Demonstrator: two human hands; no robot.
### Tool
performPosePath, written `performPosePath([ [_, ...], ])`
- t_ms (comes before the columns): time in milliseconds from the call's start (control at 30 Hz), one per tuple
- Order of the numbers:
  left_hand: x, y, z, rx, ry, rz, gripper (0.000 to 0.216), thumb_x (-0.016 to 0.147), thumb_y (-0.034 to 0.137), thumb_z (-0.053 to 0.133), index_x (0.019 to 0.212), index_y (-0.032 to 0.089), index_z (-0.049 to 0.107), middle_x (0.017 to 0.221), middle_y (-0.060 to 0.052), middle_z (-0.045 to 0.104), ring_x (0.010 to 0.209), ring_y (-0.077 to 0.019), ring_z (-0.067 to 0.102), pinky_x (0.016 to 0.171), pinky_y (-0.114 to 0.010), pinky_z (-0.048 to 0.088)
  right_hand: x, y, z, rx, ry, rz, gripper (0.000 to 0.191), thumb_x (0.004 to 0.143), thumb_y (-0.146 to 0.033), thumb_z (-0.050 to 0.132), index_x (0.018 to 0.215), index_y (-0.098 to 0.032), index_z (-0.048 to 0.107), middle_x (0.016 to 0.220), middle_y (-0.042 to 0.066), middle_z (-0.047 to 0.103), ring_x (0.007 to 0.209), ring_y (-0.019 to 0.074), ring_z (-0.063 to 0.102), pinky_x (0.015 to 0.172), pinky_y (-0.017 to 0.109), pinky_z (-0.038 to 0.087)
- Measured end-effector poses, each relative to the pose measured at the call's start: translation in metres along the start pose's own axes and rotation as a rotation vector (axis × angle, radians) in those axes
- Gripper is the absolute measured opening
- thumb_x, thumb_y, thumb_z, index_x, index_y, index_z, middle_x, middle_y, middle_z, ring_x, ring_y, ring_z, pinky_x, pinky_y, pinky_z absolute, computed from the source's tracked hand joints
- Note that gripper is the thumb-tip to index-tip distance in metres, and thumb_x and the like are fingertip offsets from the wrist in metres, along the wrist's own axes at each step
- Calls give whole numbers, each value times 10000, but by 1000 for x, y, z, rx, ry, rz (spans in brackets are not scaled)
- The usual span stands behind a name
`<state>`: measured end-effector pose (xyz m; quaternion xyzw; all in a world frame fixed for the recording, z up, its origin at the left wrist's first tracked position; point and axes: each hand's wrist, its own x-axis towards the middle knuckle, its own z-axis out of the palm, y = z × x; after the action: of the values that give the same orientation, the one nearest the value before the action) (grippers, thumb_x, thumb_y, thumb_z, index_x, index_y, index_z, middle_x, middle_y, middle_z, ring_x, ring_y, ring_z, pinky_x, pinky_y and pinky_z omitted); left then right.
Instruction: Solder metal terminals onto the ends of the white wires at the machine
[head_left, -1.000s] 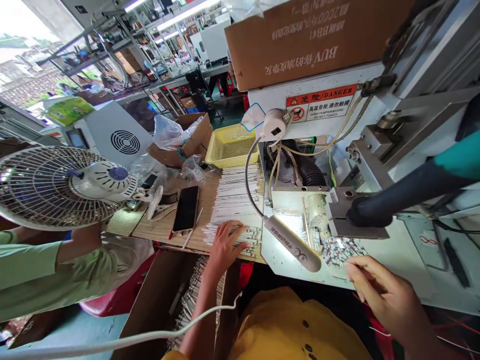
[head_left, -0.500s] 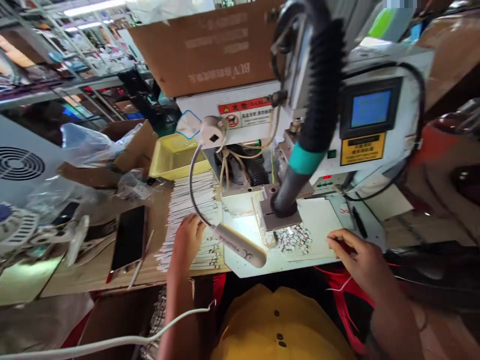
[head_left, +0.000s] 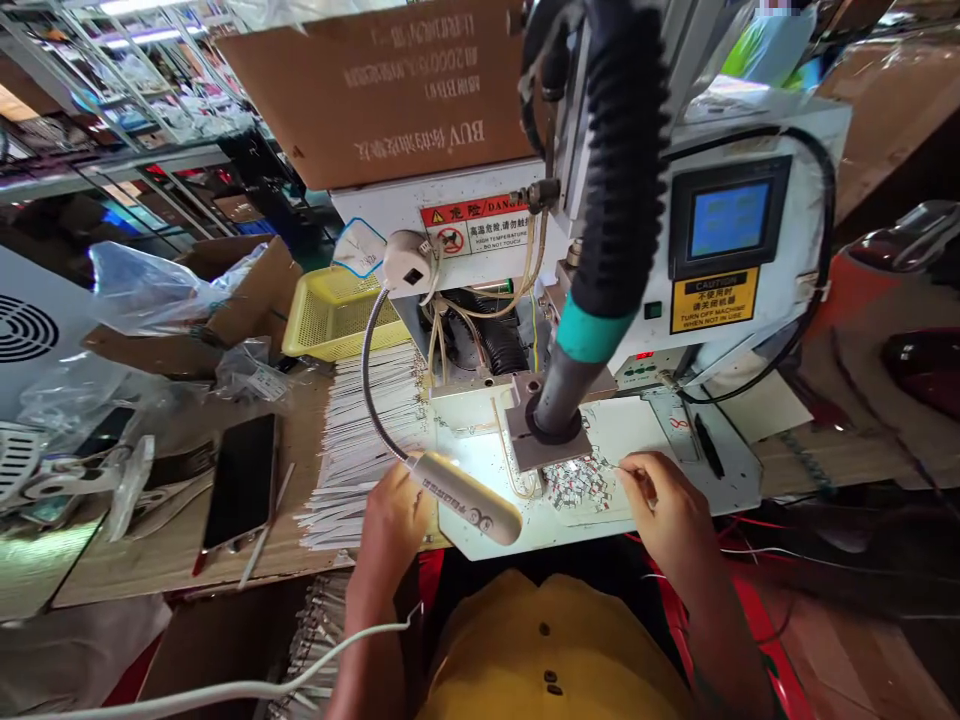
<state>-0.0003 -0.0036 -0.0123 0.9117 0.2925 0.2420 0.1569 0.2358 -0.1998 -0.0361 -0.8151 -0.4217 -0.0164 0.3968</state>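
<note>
My left hand (head_left: 391, 515) is at the right edge of a pile of thin white wires (head_left: 360, 445); its fingers are curled closed, partly behind the lamp head (head_left: 472, 500), and whatever they hold is hidden. At the right of the work plate my right hand (head_left: 670, 505) has thumb and forefinger pinched together. A thin dark tip seems to stick out from the pinch, too small to name. Beside those fingertips lies a heap of tiny white, red and dark pieces (head_left: 577, 487), just below the metal press head (head_left: 546, 440) of the machine.
A black ribbed hose (head_left: 622, 170) runs down to the press head. The lamp's bendable neck (head_left: 371, 370) arches over the wires. Further left are a phone (head_left: 240, 480) and a yellow basket (head_left: 337, 315). A black pen (head_left: 706, 445) lies at right. A white cable (head_left: 247, 690) crosses the lower left.
My left hand has moved right and nearer to me, from over the wires to behind the lamp head. My right hand has moved left, up to the small pieces. The view has shifted slightly.
</note>
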Motion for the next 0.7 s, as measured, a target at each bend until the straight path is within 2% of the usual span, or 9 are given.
performPosePath([
  [67, -1, 11, 10, -88, -102, -2, 334, 822, 85, 394, 931, 210, 684, 930, -57, 675, 884, -206, 617, 790, -331, 517, 2, -5, -3, 78, 18, 60, 196, 891, -335, 462, 941, -183, 576, 819, 75, 629, 689, 185, 578, 650, 308, 468],
  [133, 2, 22, 19, -173, -205, -18, 326, 831, 87, 411, 925, 227, 689, 953, -48, 675, 877, -203, 611, 780, -332, 513, 5, -12, -4, 240, -76, 99, 251, 890, -362, 475, 1013, -181, 598, 885, 87, 642, 750, 188, 597, 657, 293, 486],
  [167, 4, 28, 23, -213, -241, -35, 314, 841, 97, 420, 925, 234, 689, 957, -46, 674, 857, -200, 610, 767, -331, 511, 6, -16, -4, 345, -154, 123, 258, 888, -374, 484, 1008, -181, 607, 858, 81, 643, 735, 183, 598, 633, 280, 490],
  [267, 11, 42, 32, -344, -265, -69, 293, 879, 138, 415, 941, 240, 683, 940, -47, 673, 805, -189, 609, 734, -323, 510, 9, -28, 1, 625, -405, 253, 264, 881, -419, 513, 874, -172, 605, 637, 24, 594, 499, 126, 522, 445, 227, 427],
  [333, 15, 48, 36, -421, -249, -61, 312, 898, 148, 387, 936, 238, 683, 905, -48, 674, 824, -187, 608, 747, -312, 511, 10, -34, 6, 723, -491, 320, 299, 877, -445, 519, 776, -169, 573, 580, 1, 559, 422, 95, 465, 377, 204, 365],
  [433, 17, 53, 37, -437, -250, -10, 335, 913, 170, 364, 887, 227, 692, 879, -54, 673, 895, -198, 590, 805, -319, 498, 13, -37, 10, 778, -534, 321, 309, 876, -444, 521, 745, -167, 563, 613, 10, 575, 436, 85, 468, 382, 191, 360],
  [567, 20, 57, 34, -441, -249, -33, 320, 912, 201, 373, 840, 217, 685, 861, -53, 668, 853, -192, 591, 784, -310, 493, 18, -38, 14, 806, -620, 336, 297, 886, -438, 500, 929, -159, 592, 499, -22, 523, 368, 90, 403, 342, 202, 304],
  [700, 23, 62, 32, -480, -224, -87, 299, 910, 193, 383, 835, 209, 672, 835, -52, 659, 789, -178, 592, 764, -303, 488, 19, -46, 26, 804, -589, 322, 317, 893, -445, 489, 729, -178, 532, 435, -47, 431, 380, 91, 409, 390, 215, 324],
])
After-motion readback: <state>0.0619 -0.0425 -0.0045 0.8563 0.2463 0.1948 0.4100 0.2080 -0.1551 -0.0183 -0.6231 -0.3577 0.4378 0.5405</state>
